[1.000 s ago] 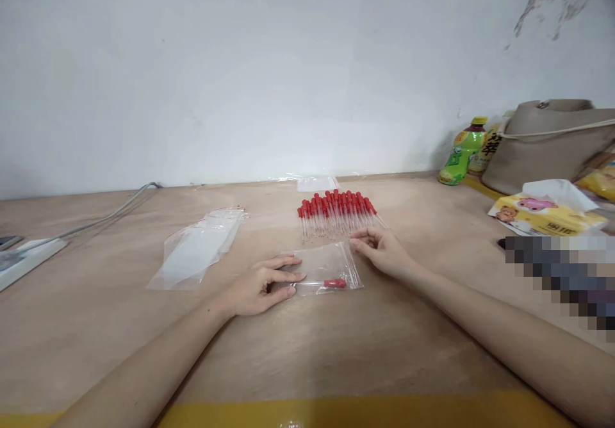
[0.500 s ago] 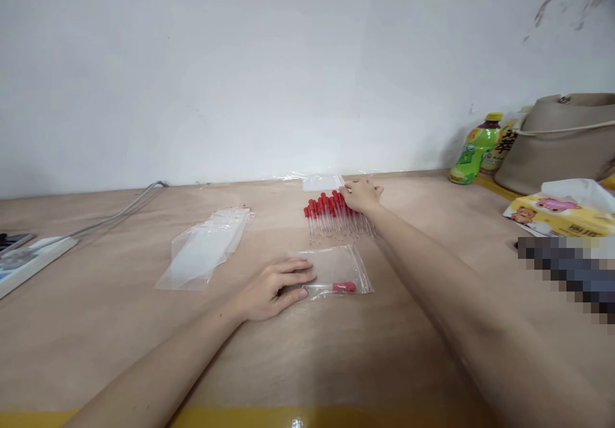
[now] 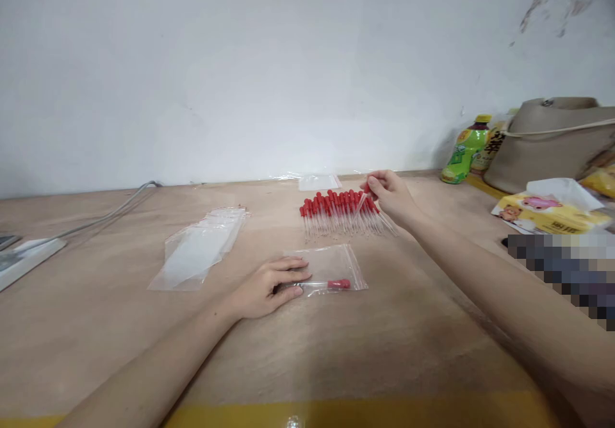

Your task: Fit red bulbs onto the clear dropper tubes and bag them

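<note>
My left hand (image 3: pixel 271 287) lies with fingers stretched over the left end of a clear zip bag (image 3: pixel 331 263). Inside or on that bag is one dropper (image 3: pixel 339 284) with a red rubber bulb; its glass end runs under my fingers. Farther back, a row of red-bulbed glass droppers (image 3: pixel 331 209) lies side by side, tips toward me. At the row's right end my right hand (image 3: pixel 387 191) pinches one dropper by its red bulb, its glass tube (image 3: pixel 360 202) slanting down to the left over the others.
Several clear bags (image 3: pixel 202 248) lie fanned out on the left. Another bag (image 3: pixel 318 182) is by the wall. A grey cable (image 3: pixel 110 209) and a power strip (image 3: pixel 33 258) are far left. On the right stand a green bottle (image 3: pixel 465 149), a beige handbag (image 3: pixel 552 143) and a tissue pack (image 3: pixel 542 210).
My right hand has moved right along the dropper row and now holds one dropper raised by its bulb. The left hand stays on the bag. The view has shifted slightly.
</note>
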Available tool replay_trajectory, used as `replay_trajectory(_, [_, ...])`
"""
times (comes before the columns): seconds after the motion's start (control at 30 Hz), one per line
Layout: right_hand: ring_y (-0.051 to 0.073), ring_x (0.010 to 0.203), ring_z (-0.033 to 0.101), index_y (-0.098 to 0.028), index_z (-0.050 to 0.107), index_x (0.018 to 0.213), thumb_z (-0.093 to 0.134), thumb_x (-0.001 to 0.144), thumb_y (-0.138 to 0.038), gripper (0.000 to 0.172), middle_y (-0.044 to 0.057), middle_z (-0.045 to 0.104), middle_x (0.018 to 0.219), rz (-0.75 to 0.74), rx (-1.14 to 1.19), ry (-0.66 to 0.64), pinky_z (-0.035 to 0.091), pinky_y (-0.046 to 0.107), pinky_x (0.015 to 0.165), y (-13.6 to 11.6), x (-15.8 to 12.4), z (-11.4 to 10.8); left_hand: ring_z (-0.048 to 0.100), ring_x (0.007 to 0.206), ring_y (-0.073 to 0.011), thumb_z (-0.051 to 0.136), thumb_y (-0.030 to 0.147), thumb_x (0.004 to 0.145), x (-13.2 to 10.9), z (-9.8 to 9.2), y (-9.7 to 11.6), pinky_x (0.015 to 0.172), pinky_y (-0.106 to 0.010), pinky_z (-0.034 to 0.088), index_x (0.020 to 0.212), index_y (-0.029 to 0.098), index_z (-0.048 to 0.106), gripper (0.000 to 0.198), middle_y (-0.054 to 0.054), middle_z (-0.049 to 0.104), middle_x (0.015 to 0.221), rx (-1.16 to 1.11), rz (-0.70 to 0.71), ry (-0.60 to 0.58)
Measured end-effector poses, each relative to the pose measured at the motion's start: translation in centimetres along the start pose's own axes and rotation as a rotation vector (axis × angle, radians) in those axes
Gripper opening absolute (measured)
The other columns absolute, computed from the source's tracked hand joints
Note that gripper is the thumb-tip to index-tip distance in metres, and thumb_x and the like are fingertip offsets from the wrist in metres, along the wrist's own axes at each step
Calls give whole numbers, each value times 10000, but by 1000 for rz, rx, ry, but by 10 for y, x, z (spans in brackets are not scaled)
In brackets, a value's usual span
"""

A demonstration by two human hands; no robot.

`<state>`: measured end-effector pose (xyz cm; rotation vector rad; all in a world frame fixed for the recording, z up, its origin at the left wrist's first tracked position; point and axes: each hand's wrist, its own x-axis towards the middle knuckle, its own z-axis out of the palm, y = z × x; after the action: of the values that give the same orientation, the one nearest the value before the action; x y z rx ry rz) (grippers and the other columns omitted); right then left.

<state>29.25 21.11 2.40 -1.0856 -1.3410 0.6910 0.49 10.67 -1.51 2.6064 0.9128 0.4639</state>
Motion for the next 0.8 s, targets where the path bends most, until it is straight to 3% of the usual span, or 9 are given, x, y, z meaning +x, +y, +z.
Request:
replay_trajectory(0.2, [58, 531, 496, -189, 519, 714, 639, 679, -417, 260, -20, 587, 667, 204, 315, 100, 417, 175, 500, 21, -62, -35, 411, 1194, -205, 466, 296, 851, 0, 1, -3, 1009, -402, 325, 1195, 265, 508, 348, -39, 476, 1279, 30, 1, 2])
replay_trajectory(0.37, [65, 541, 515, -188, 531, 674, 666, 660, -333, 199, -9, 593, 669, 416, 495, 103, 439, 179, 514, 25, -86, -27, 417, 1190, -204, 472, 297, 847, 0, 1, -3, 1005, -399, 333, 1216, 266, 485, 370, -37, 475, 1280, 35, 8, 7])
replay_trajectory(0.5, [95, 645, 571, -181, 541, 724, 669, 649, -332, 212, 15, 618, 743, 501, 512, -52, 466, 215, 619, 24, -98, -22, 407, 1197, -210, 473, 301, 846, 0, 0, 0, 1010, -405, 327, 1268, 252, 420, 429, -48, 460, 1293, 47, -6, 15])
replay_trajectory(0.6, [116, 684, 574, -182, 546, 779, 658, 657, -355, 240, 14, 617, 747, 451, 348, -279, 457, 249, 659, 23, -104, -25, 408, 1195, -215, 478, 308, 842, 0, -1, 2, 1005, -406, 333, 1291, 251, 385, 462, -50, 453, 1298, 58, -22, 21])
replay_trajectory(0.7, [111, 632, 522, -176, 572, 787, 612, 699, -352, 201, -1, 583, 692, 257, 13, -493, 420, 244, 597, 22, -107, -29, 414, 1190, -213, 474, 311, 843, 0, -1, 2, 996, -400, 345, 1293, 252, 379, 464, -49, 458, 1294, 65, -20, 23])
replay_trajectory(0.8, [110, 597, 463, -171, 604, 796, 550, 745, -331, 176, 2, 556, 672, 76, -253, -571, 375, 239, 549, 21, -109, -27, 418, 1186, -217, 470, 311, 845, 0, -1, 0, 990, -402, 351, 1292, 251, 382, 459, -52, 466, 1286, 69, -3, 30])
